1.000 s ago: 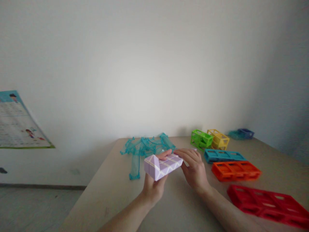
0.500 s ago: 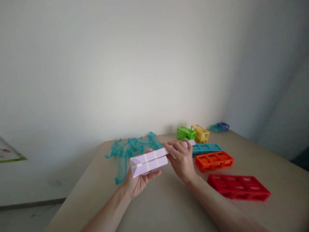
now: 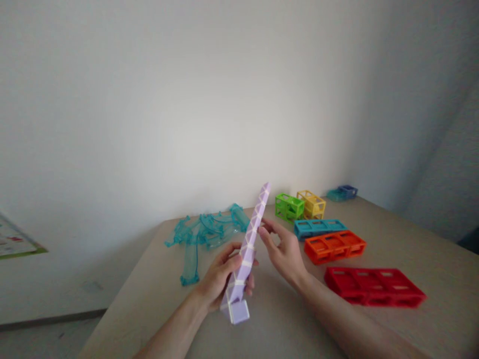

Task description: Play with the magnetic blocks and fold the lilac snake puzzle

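Observation:
A long lilac snake puzzle [image 3: 245,259] with pale seams and a zigzag of triangles stands tilted above the table, its lower end bent into a short stub. My left hand [image 3: 220,274] is wrapped round its lower part, thumb in front and fingertips showing on the far side. My right hand [image 3: 282,249] is at the puzzle's right edge, about halfway up. Its thumb and forefinger are apart, with the fingertips at or very near that edge; whether they press on it is hard to see.
Translucent teal track pieces [image 3: 202,227] lie in a heap on the table [image 3: 149,299] at left. To the right sit red [image 3: 374,286], orange [image 3: 335,247] and blue [image 3: 320,228] frame blocks. Green [image 3: 289,206] and yellow [image 3: 311,203] frames stand near the wall [image 3: 224,99].
The snake puzzle has swung from nearly level to steeply upright, and its folded end is now lower. My left hand has closed round it; my right hand has loosened from its far end.

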Tool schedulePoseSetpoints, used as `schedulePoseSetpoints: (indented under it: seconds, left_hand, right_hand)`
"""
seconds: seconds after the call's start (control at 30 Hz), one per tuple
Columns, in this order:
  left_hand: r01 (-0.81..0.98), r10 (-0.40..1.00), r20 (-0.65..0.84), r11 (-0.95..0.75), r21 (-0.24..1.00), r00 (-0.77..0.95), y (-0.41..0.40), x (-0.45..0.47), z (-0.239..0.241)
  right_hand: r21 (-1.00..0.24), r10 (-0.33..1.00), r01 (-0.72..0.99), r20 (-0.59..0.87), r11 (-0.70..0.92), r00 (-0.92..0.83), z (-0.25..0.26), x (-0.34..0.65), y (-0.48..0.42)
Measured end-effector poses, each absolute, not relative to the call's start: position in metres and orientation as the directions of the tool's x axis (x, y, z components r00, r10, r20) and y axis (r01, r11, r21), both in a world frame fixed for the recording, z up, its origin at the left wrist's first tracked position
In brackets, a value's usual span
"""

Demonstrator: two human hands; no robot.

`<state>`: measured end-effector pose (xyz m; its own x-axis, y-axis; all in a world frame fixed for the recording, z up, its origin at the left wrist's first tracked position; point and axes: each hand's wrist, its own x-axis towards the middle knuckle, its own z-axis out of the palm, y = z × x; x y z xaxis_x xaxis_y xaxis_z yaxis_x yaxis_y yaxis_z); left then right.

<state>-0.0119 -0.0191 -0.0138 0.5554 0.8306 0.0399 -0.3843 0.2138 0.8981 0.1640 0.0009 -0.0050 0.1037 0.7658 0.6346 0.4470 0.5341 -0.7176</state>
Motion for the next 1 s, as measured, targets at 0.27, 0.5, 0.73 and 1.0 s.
schedulePoseSetpoints:
  seconds: [0.27, 0.5, 0.73, 1.0]
  left_hand:
    - [-0.271, 0.898, 0.004, 0.128, 0.954, 0.44, -0.023, -0.004, -0.017]
    - [-0.24, 0.919, -0.023, 0.127, 0.962, 0.393, -0.026, 0.001, -0.016]
    - [-0.285, 0.904, -0.04, 0.177, 0.942, 0.426, -0.027, 0.005, -0.019]
    - [-0.351, 0.865, -0.084, 0.287, 0.891, 0.494, -0.025, 0.003, -0.019]
  right_hand:
    - [-0.956, 0.955, 0.012, 0.293, 0.294, -0.034, -0.003, 0.154, -0.005]
    - [-0.968, 0.967, -0.064, 0.247, 0.243, -0.058, -0.005, 0.153, -0.003]
    - [-0.977, 0.977, -0.089, 0.202, 0.195, -0.068, -0.006, 0.151, -0.003]
    - [-0.977, 0.972, -0.073, 0.207, 0.199, -0.113, -0.007, 0.152, -0.003]
